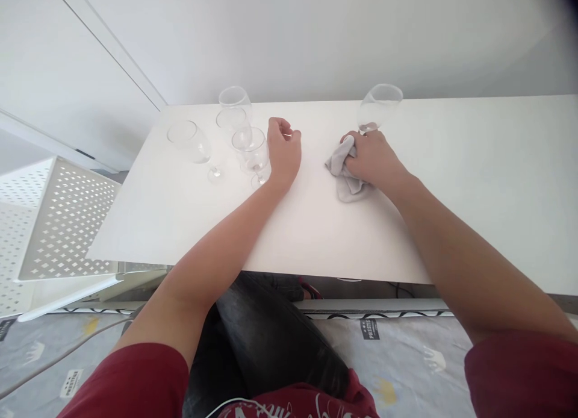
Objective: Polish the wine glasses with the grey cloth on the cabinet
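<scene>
My right hand [372, 156] is closed on a crumpled grey cloth [347, 177], resting low on the white table. Directly behind that hand stands a clear wine glass [380, 108]; its stem and foot are hidden, so I cannot tell whether the fingers touch it. My left hand [285, 150] is loosely curled with a gap between thumb and fingers, and nothing shows in it. Close on its left is a wine glass [251, 150], with two more wine glasses, one [233, 127] behind the other [235, 97]. Farther left another wine glass [189, 142] stands upright.
The white table [474, 165] runs along a pale wall [316, 38]. A white perforated metal shelf [72, 213] stands beyond its left end. Below the front edge is a grey patterned mattress [415, 358]. A cable [67, 353] crosses the mattress at left.
</scene>
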